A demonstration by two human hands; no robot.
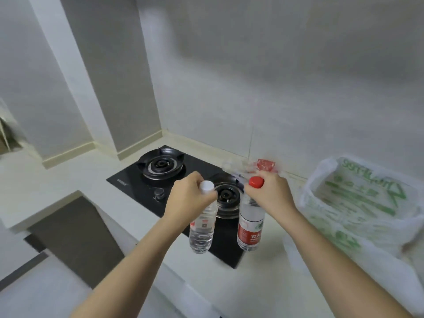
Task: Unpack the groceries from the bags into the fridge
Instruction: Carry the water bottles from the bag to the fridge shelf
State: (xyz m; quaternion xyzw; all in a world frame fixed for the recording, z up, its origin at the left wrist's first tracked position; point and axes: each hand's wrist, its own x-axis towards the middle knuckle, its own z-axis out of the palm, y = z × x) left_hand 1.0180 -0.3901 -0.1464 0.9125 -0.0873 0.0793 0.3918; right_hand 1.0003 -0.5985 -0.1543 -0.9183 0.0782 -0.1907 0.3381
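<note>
White-cap bottle (203, 226) hangs upright from my left hand (190, 193), whose fingers curl round its neck just under the cap. Below and behind it I see the black stove (128, 180) set in the white counter (68, 177), with two burners. The bottle's base is over the stove's near part, and I cannot tell whether it touches the glass. Just to the right, the red-cap bottle (251, 223) hangs the same way, my right hand (270, 191) clenched round its neck and its red label facing me. The two bottles are near each other but apart. Behind the right hand a red packet (266, 164) lies blurred by the wall. Farthest right, a white bag (358, 203) with green print sits open on the counter, apart from both bottles.
</note>
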